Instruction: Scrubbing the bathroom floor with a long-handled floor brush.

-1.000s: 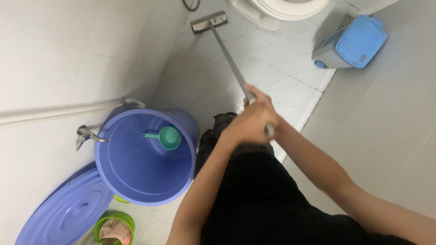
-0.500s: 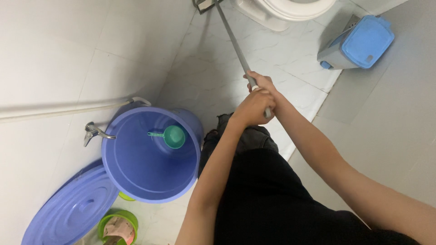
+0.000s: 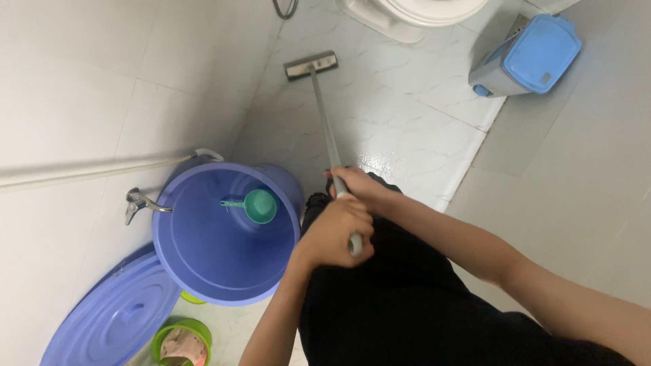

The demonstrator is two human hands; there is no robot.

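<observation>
Both hands are clenched around the grey handle [image 3: 330,139] of a floor scrubber. The left hand [image 3: 337,232] grips near the handle's upper end, fingers [image 3: 352,220] wrapped fully around it. The right hand [image 3: 357,183] grips just ahead of it, further down the shaft, and the two hands are nearly touching.

Change since half a second ago: the scrubber head [image 3: 310,66] was at the top edge of the view, close to the toilet base. It now lies flat on the white tiled floor [image 3: 407,129], well apart from the toilet [image 3: 413,13], and the hands sit closer to the body. The stroke has been drawn back toward the person. Judged from this, the floor scrubbing is mid-cycle, with the wet sheen on the tiles near the person's feet showing ground already covered.

Surroundings: a purple bucket [image 3: 227,234] stands just left of the hands, with a green scoop [image 3: 258,205] inside it. A tap [image 3: 139,203] projects from the wall over its rim. The bucket's lid [image 3: 115,318] leans at the lower left, beside a small green container [image 3: 182,342]. A blue-lidded bin [image 3: 529,57] stands at the upper right.

Limits of view: the toilet is cut off by the top edge. The underside of the scrubber head is hidden, so its bristle or pad type cannot be told. The person's feet are hidden by dark clothing. The green container's contents are unclear.
</observation>
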